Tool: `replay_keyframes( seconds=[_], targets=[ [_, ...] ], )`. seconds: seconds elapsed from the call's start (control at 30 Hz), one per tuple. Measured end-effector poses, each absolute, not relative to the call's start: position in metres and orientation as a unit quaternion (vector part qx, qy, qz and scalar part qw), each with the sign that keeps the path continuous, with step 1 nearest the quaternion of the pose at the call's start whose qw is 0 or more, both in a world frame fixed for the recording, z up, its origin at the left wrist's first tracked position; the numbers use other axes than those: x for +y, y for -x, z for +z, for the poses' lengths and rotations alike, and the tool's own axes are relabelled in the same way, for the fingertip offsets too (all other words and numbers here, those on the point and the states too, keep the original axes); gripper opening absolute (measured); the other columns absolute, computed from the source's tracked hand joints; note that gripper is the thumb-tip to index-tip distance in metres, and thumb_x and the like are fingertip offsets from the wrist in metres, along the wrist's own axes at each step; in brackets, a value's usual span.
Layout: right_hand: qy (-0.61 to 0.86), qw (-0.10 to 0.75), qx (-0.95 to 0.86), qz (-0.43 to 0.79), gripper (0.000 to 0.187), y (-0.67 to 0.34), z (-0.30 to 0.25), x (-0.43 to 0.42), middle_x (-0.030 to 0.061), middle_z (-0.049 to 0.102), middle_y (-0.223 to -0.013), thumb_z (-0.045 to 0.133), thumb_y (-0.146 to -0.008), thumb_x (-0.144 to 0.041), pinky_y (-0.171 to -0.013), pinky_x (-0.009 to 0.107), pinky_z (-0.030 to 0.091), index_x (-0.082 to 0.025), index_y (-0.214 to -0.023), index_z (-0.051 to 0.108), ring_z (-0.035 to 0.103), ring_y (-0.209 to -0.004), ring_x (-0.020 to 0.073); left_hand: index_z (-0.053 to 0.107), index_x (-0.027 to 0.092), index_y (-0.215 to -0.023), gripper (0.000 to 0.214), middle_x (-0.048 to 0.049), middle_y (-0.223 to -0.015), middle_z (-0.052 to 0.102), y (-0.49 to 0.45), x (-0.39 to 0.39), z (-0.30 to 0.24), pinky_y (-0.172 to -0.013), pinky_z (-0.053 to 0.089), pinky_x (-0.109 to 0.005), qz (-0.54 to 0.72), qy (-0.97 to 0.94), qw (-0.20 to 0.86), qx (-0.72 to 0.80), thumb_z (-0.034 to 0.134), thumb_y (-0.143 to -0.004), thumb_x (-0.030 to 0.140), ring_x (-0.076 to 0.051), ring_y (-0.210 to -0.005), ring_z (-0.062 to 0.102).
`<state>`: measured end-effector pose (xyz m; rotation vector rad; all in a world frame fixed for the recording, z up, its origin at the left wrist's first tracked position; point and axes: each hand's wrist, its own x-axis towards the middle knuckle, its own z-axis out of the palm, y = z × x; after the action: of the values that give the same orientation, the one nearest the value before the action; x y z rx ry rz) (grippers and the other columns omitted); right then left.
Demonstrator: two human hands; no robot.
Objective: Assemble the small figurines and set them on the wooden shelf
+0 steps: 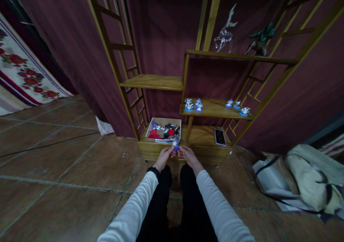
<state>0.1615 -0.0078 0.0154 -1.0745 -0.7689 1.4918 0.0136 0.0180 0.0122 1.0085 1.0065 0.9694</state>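
Between my two hands is a small purple and white figurine [175, 144], held upright at the front edge of the shelf unit. The fingers of my left hand [167, 154] pinch it from the left, and those of my right hand [187, 154] grip it from the right. Just behind it, a white cardboard box [149, 130] on the bottom shelf holds a jumble of figurines and red and black pieces. More small figurines on blue and purple bases stand on the shelf above: a left cluster [194, 105] and a right group [236, 106].
A phone [220, 137] lies on the bottom shelf at right. On the upper shelf stand a clear glass deer [224, 38] and a dark green ornament [260, 41]. A pale bag [306, 177] rests on the tiled floor at right; a black cable [48, 141] runs along the left.
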Motion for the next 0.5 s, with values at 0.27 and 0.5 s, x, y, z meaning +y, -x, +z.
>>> replay_keyframes(
  seconds=[0.27, 0.5],
  targets=[
    [0.45, 0.543, -0.342, 0.621, 0.034, -0.161, 0.009, -0.0042, -0.0024, 0.061, -0.061, 0.078, -0.053, -0.038, -0.055, 0.021, 0.043, -0.016, -0.074, 0.064, 0.053, -0.053, 0.0079, 0.065, 0.01, -0.073, 0.045, -0.0085, -0.068, 0.067, -0.0133, 0.0179, 0.0115, -0.054, 0.043, -0.022, 0.426, -0.421, 0.672, 0.436, 0.069, -0.063, 0.053, -0.013, -0.058, 0.061],
    [0.441, 0.546, -0.343, 0.624, 0.032, -0.1609, 0.008, -0.0045, -0.0019, 0.062, -0.06, 0.077, -0.055, -0.039, -0.056, 0.023, 0.043, -0.017, -0.074, 0.063, 0.054, -0.053, 0.0086, 0.066, 0.011, -0.08, 0.041, -0.0118, -0.078, 0.071, -0.0122, 0.0152, 0.0167, -0.065, 0.048, -0.027, 0.417, -0.406, 0.693, 0.425, 0.07, -0.065, 0.048, -0.017, -0.07, 0.066]
  ],
)
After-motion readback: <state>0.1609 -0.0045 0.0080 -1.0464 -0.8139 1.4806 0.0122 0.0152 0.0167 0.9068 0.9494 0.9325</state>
